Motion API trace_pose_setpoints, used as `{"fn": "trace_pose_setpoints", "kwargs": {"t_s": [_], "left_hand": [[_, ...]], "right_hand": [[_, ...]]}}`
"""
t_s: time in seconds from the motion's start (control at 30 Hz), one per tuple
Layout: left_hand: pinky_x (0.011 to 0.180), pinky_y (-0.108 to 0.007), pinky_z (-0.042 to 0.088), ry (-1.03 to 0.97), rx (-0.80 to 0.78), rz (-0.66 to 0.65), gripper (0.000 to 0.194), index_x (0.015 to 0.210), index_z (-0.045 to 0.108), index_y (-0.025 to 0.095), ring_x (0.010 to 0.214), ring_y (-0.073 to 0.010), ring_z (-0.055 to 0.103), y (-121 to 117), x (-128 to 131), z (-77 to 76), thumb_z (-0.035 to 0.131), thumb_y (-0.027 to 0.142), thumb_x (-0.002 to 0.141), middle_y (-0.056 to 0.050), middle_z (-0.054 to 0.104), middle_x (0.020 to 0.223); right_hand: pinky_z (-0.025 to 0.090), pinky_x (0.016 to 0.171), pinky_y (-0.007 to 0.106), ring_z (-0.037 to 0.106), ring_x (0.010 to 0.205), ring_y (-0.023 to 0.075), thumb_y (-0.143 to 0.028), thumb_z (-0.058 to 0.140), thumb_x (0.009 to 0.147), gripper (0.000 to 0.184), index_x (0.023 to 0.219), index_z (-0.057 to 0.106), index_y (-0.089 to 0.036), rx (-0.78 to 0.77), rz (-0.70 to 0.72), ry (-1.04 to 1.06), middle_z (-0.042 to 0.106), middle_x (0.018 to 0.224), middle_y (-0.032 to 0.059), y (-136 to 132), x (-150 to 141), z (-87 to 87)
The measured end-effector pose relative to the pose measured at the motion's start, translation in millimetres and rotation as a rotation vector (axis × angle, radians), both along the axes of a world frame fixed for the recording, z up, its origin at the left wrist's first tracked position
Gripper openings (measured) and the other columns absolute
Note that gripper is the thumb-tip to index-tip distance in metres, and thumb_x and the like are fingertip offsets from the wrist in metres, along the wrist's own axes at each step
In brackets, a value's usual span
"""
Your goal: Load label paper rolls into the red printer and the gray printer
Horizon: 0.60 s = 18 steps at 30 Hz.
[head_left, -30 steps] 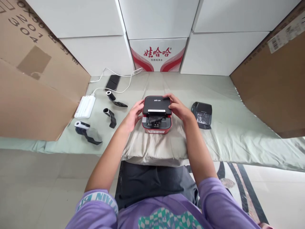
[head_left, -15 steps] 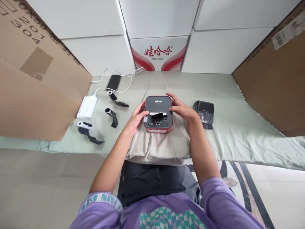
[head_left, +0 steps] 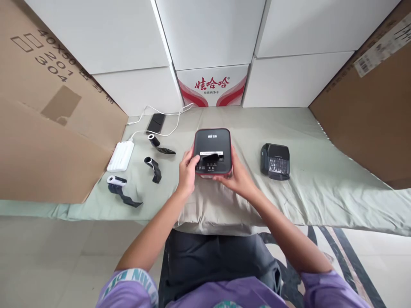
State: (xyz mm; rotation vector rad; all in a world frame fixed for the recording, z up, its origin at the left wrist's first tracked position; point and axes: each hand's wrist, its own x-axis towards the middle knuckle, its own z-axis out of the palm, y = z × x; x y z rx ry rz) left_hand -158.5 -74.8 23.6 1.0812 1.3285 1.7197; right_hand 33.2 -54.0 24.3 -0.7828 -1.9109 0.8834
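A small black-and-red label printer [head_left: 212, 142] sits on a beige cushion [head_left: 212, 207], its lid closed and a black strip sticking out of the front slot. My left hand [head_left: 187, 170] grips the printer's left front corner, thumb on top near the strip. My right hand [head_left: 236, 176] cups the right front edge from below and the side. Both hands are wrapped on the printer.
Three black ribbon rolls [head_left: 153, 163] with loose tails lie to the left, beside a white power bank [head_left: 120, 155], its cable and a dark phone [head_left: 156, 122]. A black printer part [head_left: 275, 160] lies to the right. Cardboard sheets [head_left: 48, 124] and white boxes [head_left: 212, 38] wall in the green cloth.
The printer lid went from raised to closed. Both hands then slid from the lid's sides down to the printer's front corners.
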Motion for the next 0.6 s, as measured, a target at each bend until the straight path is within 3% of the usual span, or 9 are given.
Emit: {"fn": "trace_pose_setpoints", "kwargs": {"t_s": [0.2,0.33,0.47,0.6], "left_hand": [[0.115,-0.034,0.048,-0.146,0.096,-0.025,0.038,0.119,0.077,0.017,0.132,-0.0233,0.065,121.7,-15.3,34.1,0.06,0.019,0.086,-0.005,0.076,0.129],[0.108,-0.029,0.053,-0.292,0.012,-0.014,0.043,0.125,0.075,0.015,0.126,-0.0202,0.069,189.1,-19.4,30.7,0.056,0.014,0.087,-0.005,0.077,0.13],[0.1,-0.028,0.056,-0.427,-0.067,0.016,0.049,0.134,0.07,0.012,0.111,-0.0175,0.074,217.0,-15.6,15.5,0.051,0.012,0.09,-0.005,0.08,0.12],[0.096,-0.026,0.057,-0.451,-0.108,0.041,0.05,0.138,0.068,0.012,0.105,-0.0161,0.076,227.4,-9.5,5.2,0.046,0.011,0.092,-0.005,0.08,0.12]], "right_hand": [[0.053,0.108,0.05,0.067,0.126,0.0381,-0.069,0.08,0.076,0.101,0.155,0.042,-0.019,0.026,-0.198,0.056,0.068,0.14,0.0163,90.8,-32.0,23.8],[0.054,0.104,0.053,0.07,0.118,0.0379,-0.052,0.086,0.07,0.09,0.146,0.049,-0.017,-0.021,-0.299,-0.004,0.074,0.13,0.0139,143.9,-48.2,21.1],[0.053,0.105,0.057,0.068,0.12,0.0411,-0.035,0.082,0.071,0.073,0.136,0.055,-0.018,-0.028,-0.35,-0.125,0.074,0.129,0.0155,176.5,-53.5,14.7],[0.051,0.108,0.059,0.066,0.124,0.0407,-0.03,0.08,0.07,0.068,0.132,0.055,-0.019,-0.04,-0.365,-0.145,0.073,0.132,0.0147,187.5,-54.7,3.8]]}}
